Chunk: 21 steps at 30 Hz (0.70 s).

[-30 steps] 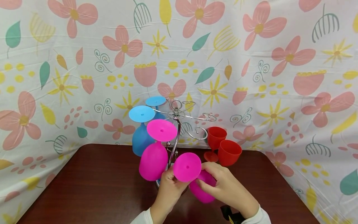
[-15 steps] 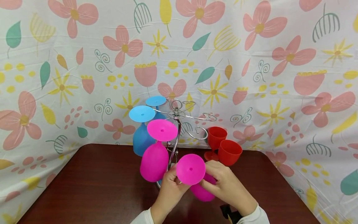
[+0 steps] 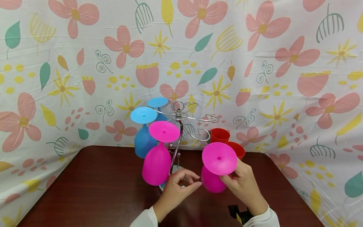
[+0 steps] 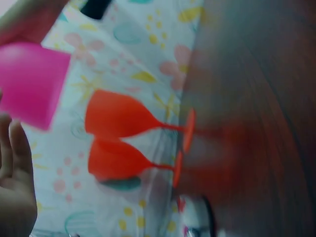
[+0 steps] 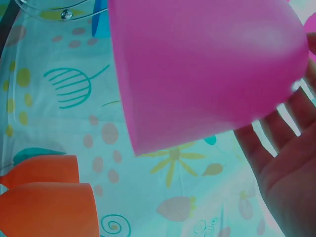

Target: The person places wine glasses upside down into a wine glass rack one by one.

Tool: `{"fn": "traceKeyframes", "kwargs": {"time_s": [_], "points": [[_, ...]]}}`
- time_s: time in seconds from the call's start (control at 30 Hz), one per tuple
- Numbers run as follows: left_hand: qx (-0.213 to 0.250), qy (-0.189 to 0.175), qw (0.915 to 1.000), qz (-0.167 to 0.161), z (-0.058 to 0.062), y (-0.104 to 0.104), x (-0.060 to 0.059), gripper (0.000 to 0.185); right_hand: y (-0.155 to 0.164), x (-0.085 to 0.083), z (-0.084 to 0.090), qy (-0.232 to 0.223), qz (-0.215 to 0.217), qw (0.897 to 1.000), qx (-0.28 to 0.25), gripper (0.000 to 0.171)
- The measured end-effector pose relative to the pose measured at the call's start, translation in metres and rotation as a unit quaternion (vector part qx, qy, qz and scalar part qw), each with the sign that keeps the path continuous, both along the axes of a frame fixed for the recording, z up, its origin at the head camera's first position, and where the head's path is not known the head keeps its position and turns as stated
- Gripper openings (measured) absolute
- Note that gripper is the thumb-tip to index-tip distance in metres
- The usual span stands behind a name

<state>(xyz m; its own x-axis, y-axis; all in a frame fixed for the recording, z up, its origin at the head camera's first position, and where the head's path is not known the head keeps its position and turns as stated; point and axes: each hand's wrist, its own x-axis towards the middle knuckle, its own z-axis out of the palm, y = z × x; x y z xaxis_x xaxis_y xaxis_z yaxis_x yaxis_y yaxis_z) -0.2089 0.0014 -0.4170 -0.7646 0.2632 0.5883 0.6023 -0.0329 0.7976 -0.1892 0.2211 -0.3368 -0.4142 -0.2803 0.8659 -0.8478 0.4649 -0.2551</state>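
Note:
My right hand (image 3: 233, 177) grips an upside-down pink goblet (image 3: 219, 159) by the stem under its round foot, just right of a silver wire rack (image 3: 179, 125). The goblet's bowl (image 5: 197, 69) fills the right wrist view, with my fingers (image 5: 291, 168) beside it. My left hand (image 3: 185, 180) hovers by the rack's base with fingers loosely curled and holds nothing. In the left wrist view the pink bowl (image 4: 30, 84) shows above my left fingers (image 4: 15, 187). A second pink goblet (image 3: 158, 157) hangs upside down on the rack.
Two blue goblets (image 3: 143, 126) hang on the rack's left arms. Two red goblets (image 3: 224, 138) stand upright behind the held goblet; they also show as red goblets (image 4: 123, 123) in the left wrist view. Dark brown table (image 3: 85, 189); flowered cloth (image 3: 255, 63) behind.
My left hand has let go of the pink goblet. My right hand has carried it up and to the right, in front of the red goblets.

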Motion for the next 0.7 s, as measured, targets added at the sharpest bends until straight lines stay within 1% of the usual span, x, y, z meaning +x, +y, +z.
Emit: {"fn": "traceKeyframes", "kwargs": {"time_s": [0.1, 0.2, 0.23, 0.3, 0.37, 0.43, 0.5, 0.57, 0.67, 0.7], "points": [[-0.035, 0.006, 0.9982, -0.048, -0.007, -0.006, -0.010, 0.014, 0.001, -0.003, -0.001, 0.021, -0.002, 1.000, -0.022, 0.029], [-0.065, -0.019, 0.9926, -0.101, -0.012, -0.014, -0.019, 0.014, 0.000, -0.005, -0.003, 0.021, -0.023, 0.999, -0.039, 0.026], [-0.071, -0.026, 0.9911, -0.110, -0.013, -0.017, -0.022, 0.013, -0.001, -0.006, -0.003, 0.018, -0.030, 0.998, -0.046, 0.026], [-0.080, -0.031, 0.9897, -0.114, -0.013, -0.024, -0.026, 0.009, -0.004, -0.006, -0.005, 0.007, -0.040, 0.997, -0.065, 0.026], [-0.085, -0.036, 0.9888, -0.117, -0.008, -0.031, -0.027, 0.007, -0.006, -0.007, -0.006, -0.005, -0.036, 0.996, -0.088, 0.027], [-0.095, -0.033, 0.9883, -0.115, -0.001, -0.038, -0.027, 0.008, -0.009, -0.007, -0.006, -0.013, -0.018, 0.994, -0.108, 0.027], [-0.105, -0.027, 0.9865, -0.123, 0.007, -0.045, -0.026, 0.009, -0.013, -0.006, -0.003, -0.017, 0.002, 0.992, -0.123, 0.027], [-0.106, -0.008, 0.9847, -0.138, 0.012, -0.053, -0.026, 0.009, -0.019, -0.003, 0.002, -0.018, 0.018, 0.991, -0.132, 0.027], [-0.086, 0.036, 0.9831, -0.158, 0.016, -0.064, -0.030, 0.008, -0.027, 0.003, 0.011, -0.015, 0.031, 0.989, -0.142, 0.022], [-0.081, 0.043, 0.9825, -0.162, 0.017, -0.067, -0.032, 0.005, -0.029, 0.004, 0.013, -0.012, 0.036, 0.988, -0.147, 0.021]]}}
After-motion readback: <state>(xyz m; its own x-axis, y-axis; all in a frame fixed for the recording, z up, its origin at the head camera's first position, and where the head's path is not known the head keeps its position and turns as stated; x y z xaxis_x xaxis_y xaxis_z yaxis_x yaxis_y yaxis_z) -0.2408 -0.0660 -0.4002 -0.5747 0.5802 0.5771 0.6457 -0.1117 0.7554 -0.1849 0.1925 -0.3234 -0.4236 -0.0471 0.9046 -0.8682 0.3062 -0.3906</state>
